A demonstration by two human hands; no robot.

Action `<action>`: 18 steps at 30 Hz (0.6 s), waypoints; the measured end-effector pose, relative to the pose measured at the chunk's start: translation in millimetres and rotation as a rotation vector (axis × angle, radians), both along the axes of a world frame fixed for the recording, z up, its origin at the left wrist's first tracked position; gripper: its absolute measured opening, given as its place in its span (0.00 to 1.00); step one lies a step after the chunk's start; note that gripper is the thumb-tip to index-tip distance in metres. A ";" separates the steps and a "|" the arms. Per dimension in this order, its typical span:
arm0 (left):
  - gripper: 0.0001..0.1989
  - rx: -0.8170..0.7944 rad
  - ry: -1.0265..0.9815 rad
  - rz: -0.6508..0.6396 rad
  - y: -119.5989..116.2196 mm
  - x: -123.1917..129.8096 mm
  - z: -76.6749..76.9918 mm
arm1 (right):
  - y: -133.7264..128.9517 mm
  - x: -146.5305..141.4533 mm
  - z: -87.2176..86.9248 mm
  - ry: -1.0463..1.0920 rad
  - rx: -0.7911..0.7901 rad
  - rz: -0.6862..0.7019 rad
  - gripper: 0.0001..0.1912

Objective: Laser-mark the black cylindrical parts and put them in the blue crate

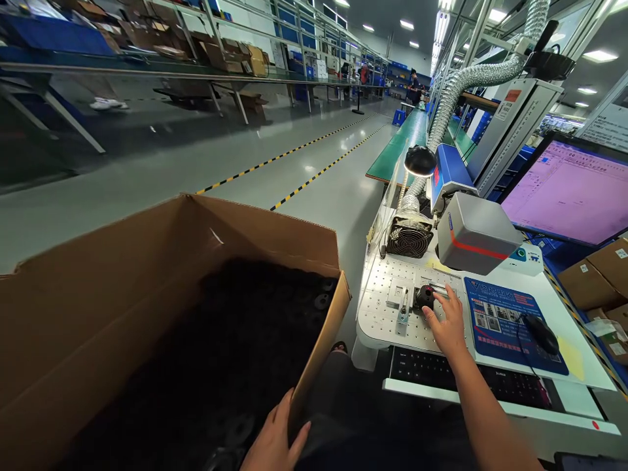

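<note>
My right hand [449,324] is at the perforated white work plate [377,314], thumb and fingers around a small black round part [423,297] seated in a metal fixture. A tiny red spot shows on the part. A small metal clamp [403,306] stands just left of it. Lower down, my left hand [277,435] straddles the near side wall of a large open cardboard box [255,226], its thumb outside and its fingers on the inner side. Many black round parts [235,353] lie in the box, mostly lost in shadow.
Over the plate hangs a grey machine head [478,232] with a red stripe, beside a black fan [410,237]. To the right are a blue mat [510,320], a mouse [541,333] and a monitor [572,186]. A keyboard [426,369] sits below the plate.
</note>
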State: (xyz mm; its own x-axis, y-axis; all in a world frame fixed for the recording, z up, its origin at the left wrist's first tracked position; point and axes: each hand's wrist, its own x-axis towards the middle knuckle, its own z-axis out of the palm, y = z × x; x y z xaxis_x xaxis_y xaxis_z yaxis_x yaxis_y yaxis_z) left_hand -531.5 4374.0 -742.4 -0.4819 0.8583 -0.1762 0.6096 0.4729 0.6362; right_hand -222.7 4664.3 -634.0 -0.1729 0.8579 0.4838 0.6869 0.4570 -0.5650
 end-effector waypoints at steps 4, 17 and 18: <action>0.39 -0.043 -0.061 -0.021 1.1 -2.4 1.4 | -4.0 3.8 8.2 0.100 -0.043 -0.088 0.22; 0.35 -0.073 -0.075 -0.054 6.0 0.9 15.7 | -149.9 54.9 -32.6 0.144 -0.262 -0.184 0.17; 0.35 -0.067 -0.062 -0.060 6.6 1.5 15.6 | -157.1 57.6 -39.3 0.129 -0.236 -0.191 0.16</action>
State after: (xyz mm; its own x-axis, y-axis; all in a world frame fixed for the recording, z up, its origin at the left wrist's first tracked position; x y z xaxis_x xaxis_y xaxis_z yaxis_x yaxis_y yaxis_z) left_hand -530.0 4380.6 -726.8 -0.4163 0.8707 -0.2619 0.5989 0.4793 0.6416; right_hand -165.1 4507.2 -673.2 0.0520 0.9600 0.2751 0.6635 0.1726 -0.7280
